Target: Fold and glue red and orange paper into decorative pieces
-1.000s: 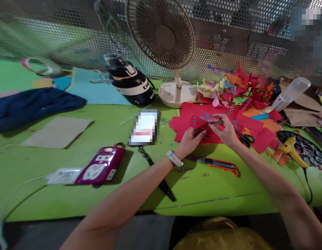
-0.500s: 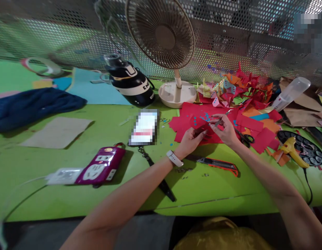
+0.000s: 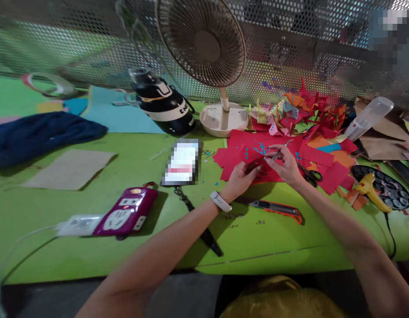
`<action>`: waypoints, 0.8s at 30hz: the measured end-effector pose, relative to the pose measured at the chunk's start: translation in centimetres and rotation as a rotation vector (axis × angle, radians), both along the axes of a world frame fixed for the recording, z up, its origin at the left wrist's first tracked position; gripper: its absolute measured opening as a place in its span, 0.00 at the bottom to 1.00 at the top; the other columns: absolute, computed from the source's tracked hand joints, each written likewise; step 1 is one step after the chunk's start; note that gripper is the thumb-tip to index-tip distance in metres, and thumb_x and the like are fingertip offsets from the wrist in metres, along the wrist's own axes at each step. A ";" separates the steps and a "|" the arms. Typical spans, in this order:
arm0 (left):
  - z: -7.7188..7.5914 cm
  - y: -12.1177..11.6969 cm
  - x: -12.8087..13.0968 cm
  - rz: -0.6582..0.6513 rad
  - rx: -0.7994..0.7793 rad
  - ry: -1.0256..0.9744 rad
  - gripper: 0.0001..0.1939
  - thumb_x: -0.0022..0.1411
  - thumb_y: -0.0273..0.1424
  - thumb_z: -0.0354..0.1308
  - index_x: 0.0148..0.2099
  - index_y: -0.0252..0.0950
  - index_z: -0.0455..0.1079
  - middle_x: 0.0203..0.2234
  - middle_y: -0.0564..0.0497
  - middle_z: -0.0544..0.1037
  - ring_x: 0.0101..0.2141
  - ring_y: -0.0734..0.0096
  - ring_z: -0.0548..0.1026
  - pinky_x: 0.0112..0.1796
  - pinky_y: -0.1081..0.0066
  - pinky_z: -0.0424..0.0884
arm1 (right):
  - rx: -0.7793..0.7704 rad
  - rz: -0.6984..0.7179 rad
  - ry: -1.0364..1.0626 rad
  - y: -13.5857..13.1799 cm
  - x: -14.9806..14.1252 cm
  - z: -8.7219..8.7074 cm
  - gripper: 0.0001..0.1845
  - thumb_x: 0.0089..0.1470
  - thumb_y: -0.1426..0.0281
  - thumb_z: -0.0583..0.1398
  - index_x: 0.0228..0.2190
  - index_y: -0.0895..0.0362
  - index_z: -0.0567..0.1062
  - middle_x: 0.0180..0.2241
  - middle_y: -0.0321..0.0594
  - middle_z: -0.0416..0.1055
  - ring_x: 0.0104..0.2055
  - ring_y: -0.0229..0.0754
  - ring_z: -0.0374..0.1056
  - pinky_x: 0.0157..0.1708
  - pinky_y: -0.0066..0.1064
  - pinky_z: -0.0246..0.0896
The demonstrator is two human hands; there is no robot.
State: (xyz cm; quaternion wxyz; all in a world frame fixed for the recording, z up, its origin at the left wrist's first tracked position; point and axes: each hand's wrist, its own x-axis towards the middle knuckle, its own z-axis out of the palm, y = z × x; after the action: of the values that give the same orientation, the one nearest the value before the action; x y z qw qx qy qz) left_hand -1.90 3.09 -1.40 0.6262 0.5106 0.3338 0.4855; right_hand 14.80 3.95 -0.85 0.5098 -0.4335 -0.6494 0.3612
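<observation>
My left hand (image 3: 241, 179) is closed, with its thumb and fingers on a small red paper piece (image 3: 247, 160) that carries a few blue dots. Beside it, my right hand (image 3: 284, 164) pinches slim metal tweezers (image 3: 288, 144), tilted up to the right. Under both hands lie red paper sheets (image 3: 234, 141). Tiny blue paper bits (image 3: 260, 147) are scattered on them just behind my fingers. Black scissors (image 3: 312, 176) rest to the right of my right hand. My fingers partly hide the red piece, and what the tweezers touch is too small to tell.
A utility knife (image 3: 277, 210) lies in front of my hands on the green table (image 3: 178, 243). Left are a phone (image 3: 182, 162), a purple power strip (image 3: 127, 212) and a bottle (image 3: 164, 104). Behind are a fan (image 3: 221, 119) and folded papers (image 3: 293, 110); right, a yellow glue gun (image 3: 373, 192).
Both hands keep nearly the same pose and hold. The whole view has shifted very slightly.
</observation>
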 end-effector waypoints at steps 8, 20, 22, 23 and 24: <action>-0.4 0.1 0.0 0.001 -0.006 -0.006 0.20 0.49 0.42 0.71 0.42 0.35 0.77 0.36 0.47 0.84 0.33 0.64 0.82 0.36 0.67 0.80 | -0.008 -0.011 0.002 0.2 0.1 -0.3 0.19 0.52 0.61 0.63 0.44 0.52 0.67 0.36 0.39 0.77 0.43 0.44 0.75 0.48 0.42 0.69; -0.7 0.1 -0.1 -0.026 -0.037 -0.016 0.21 0.49 0.42 0.71 0.42 0.36 0.77 0.33 0.47 0.84 0.30 0.64 0.81 0.36 0.66 0.80 | -0.022 -0.015 0.016 0.2 0.0 -0.3 0.22 0.51 0.56 0.65 0.44 0.51 0.67 0.34 0.38 0.77 0.41 0.44 0.75 0.48 0.42 0.68; -0.7 0.1 -0.1 -0.014 -0.049 -0.012 0.21 0.49 0.43 0.71 0.42 0.35 0.77 0.33 0.48 0.84 0.31 0.65 0.81 0.37 0.66 0.80 | -0.017 -0.014 0.015 0.1 0.0 -0.1 0.23 0.51 0.54 0.65 0.44 0.51 0.68 0.36 0.39 0.78 0.42 0.45 0.75 0.48 0.42 0.69; -0.8 0.2 -0.1 -0.008 -0.059 -0.006 0.21 0.49 0.43 0.71 0.41 0.35 0.77 0.33 0.48 0.84 0.31 0.65 0.81 0.37 0.66 0.79 | -0.013 -0.017 0.022 0.0 0.0 0.1 0.23 0.52 0.53 0.64 0.45 0.51 0.68 0.36 0.40 0.78 0.42 0.45 0.75 0.49 0.43 0.68; -0.9 0.2 -0.2 -0.001 -0.075 -0.003 0.20 0.48 0.43 0.72 0.39 0.34 0.77 0.31 0.48 0.84 0.30 0.65 0.81 0.36 0.67 0.79 | -0.004 -0.029 0.037 0.0 0.1 0.3 0.23 0.53 0.51 0.63 0.45 0.50 0.68 0.36 0.40 0.78 0.43 0.45 0.75 0.49 0.43 0.68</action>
State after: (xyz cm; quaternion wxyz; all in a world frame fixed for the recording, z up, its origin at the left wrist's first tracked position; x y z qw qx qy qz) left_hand -2.06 3.34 -2.26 0.6457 0.4863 0.3503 0.4732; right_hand 14.90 3.94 -0.54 0.5259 -0.4370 -0.6330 0.3631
